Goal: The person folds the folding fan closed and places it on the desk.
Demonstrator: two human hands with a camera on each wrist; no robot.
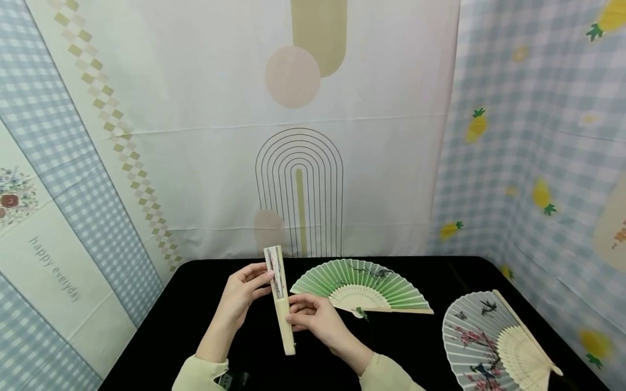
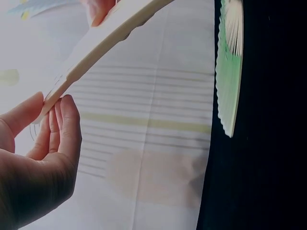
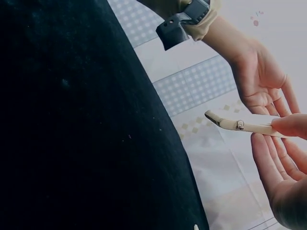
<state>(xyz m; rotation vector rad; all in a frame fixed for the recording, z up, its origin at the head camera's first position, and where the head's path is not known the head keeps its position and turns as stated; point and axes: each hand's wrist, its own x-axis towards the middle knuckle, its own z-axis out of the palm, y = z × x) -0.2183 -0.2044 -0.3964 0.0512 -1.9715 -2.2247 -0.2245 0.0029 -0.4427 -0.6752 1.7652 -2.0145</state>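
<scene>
Folded fan: the closed cream bamboo folding fan (image 1: 280, 300) stands tilted above the near middle of the black table (image 1: 195, 304), its pivot end nearest you and its tip toward the far backdrop; you hold it off the cloth between both hands.
Left hand: your left hand (image 1: 243, 296) pinches the upper part of the fan between thumb and nearly straight fingertips (image 2: 67, 112), from its left side.
Right hand: your right hand (image 1: 313, 319) grips the lower part, thumb on top just above the metal pivot rivet (image 3: 239, 125), fingers (image 3: 268, 160) loosely extended beneath.
Step in hand: judged from the grip, you are holding the closed fan at both ends, ready to spread it; no rib has yet separated.
Next move: likely calls for holding the pivot end steady and sliding the outer guard sideways without bending the ribs.
Green fan: an opened green paper fan with pale ribs (image 1: 361, 288) lies flat just right of your right hand.
White fan: an opened white fan painted with pink blossom and birds (image 1: 484, 336) lies at the near right.
Backdrop: a pale printed cloth backdrop (image 1: 195, 136) hangs behind the table.
</scene>
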